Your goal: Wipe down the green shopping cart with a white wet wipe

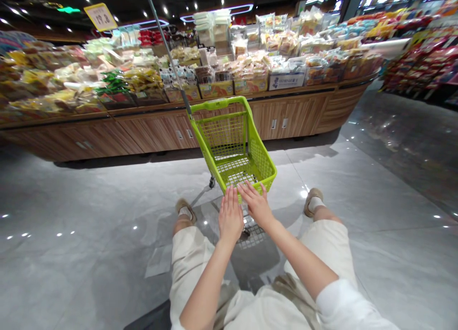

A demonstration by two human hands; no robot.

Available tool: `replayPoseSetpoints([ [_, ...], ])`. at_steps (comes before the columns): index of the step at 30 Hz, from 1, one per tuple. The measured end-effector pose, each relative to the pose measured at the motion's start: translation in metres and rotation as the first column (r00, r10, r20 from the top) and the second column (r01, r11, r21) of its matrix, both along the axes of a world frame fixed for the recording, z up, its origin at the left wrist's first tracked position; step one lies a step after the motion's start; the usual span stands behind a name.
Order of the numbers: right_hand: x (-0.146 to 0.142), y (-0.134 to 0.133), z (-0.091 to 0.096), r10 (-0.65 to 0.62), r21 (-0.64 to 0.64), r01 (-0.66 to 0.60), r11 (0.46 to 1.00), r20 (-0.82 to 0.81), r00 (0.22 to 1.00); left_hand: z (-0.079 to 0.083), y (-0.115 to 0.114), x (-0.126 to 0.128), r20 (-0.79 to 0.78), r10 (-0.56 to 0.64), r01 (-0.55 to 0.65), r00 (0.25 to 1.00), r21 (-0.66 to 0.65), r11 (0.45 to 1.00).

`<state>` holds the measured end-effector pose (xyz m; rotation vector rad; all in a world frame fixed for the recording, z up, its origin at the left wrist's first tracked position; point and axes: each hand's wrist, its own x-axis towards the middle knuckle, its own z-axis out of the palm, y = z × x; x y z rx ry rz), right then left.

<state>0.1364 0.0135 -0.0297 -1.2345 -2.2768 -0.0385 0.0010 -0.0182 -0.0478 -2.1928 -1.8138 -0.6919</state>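
A lime-green wheeled shopping basket (232, 143) stands on the floor right in front of me, nothing inside it. My left hand (230, 215) and my right hand (256, 205) lie side by side at its near rim, fingers stretched out flat and pointing forward. Neither hand holds anything. A grey pull handle (168, 53) rises from the basket's far end up and to the left. My legs in pale trousers and my two shoes flank the basket.
A long curved wooden display counter (150, 129) piled with several packaged snacks and boxes runs across the back. A yellow price sign (100, 16) hangs at upper left. More stocked shelves (422, 62) stand at right. The polished grey tiled floor (71, 215) surrounds me.
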Motion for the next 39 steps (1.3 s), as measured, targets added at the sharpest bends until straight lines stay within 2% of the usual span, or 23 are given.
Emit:
replayPoseSetpoints([
  [2,0.023,0.005,0.0,-0.036,0.004,0.036,0.999,0.0,0.999,0.002,0.0,-0.001,0.003,-0.011,0.011,1.0,-0.005,1.0],
  [6,0.078,0.022,-0.004,-0.276,0.027,0.279,0.96,-0.088,0.957,0.005,-0.001,0.002,0.013,-0.035,0.035,0.999,-0.007,0.999],
  [8,0.084,0.026,-0.006,-0.383,0.028,0.39,0.92,-0.14,0.913,0.004,-0.001,0.005,0.017,-0.038,0.038,0.999,-0.002,0.999],
  [10,0.069,0.023,-0.006,-0.431,0.017,0.438,0.899,-0.153,0.889,0.003,-0.001,0.008,0.031,-0.028,0.028,0.999,0.006,1.0],
  [12,0.039,0.016,-0.006,-0.384,0.007,0.388,0.922,-0.127,0.915,0.002,-0.001,0.01,0.044,-0.016,0.016,0.999,0.007,1.0],
  [15,-0.002,0.002,-0.005,-0.163,0.019,0.164,0.986,-0.046,0.986,0.0,-0.001,0.007,0.033,-0.022,0.022,0.999,0.001,1.0],
  [18,-0.003,0.0,-0.005,-0.015,0.056,0.013,0.998,0.033,0.999,0.0,-0.001,0.001,0.011,-0.033,0.033,0.999,-0.005,0.999],
  [20,0.021,0.007,-0.005,-0.02,0.087,0.014,0.996,0.065,0.998,0.001,-0.002,-0.002,0.004,-0.04,0.04,0.999,-0.007,0.999],
  [21,0.038,0.013,-0.006,-0.06,0.101,0.053,0.993,0.068,0.996,0.001,-0.002,-0.003,0.003,-0.044,0.044,0.999,-0.008,0.999],
  [24,0.085,0.029,-0.008,-0.283,0.128,0.276,0.953,0.041,0.958,0.003,-0.002,-0.002,0.005,-0.055,0.055,0.999,-0.013,0.998],
  [27,0.096,0.033,-0.008,-0.411,0.12,0.407,0.905,0.009,0.911,0.004,-0.002,0.002,0.03,-0.048,0.049,0.998,-0.015,0.999],
  [30,0.063,0.021,-0.007,-0.351,0.078,0.351,0.933,-0.021,0.936,0.003,-0.002,0.006,0.06,-0.037,0.038,0.997,-0.012,0.999],
  [34,0.008,0.001,-0.004,-0.097,0.041,0.097,0.994,0.003,0.995,0.002,-0.002,0.004,0.036,-0.039,0.039,0.999,-0.019,0.999],
  [36,0.002,-0.002,-0.003,-0.006,0.042,0.005,0.999,0.027,1.0,0.001,-0.003,0.001,0.02,-0.038,0.038,0.999,-0.023,0.999],
  [39,0.028,0.006,-0.005,-0.007,0.07,0.002,0.998,0.065,0.998,0.002,-0.004,-0.003,0.018,-0.042,0.042,0.999,-0.021,0.999],
])
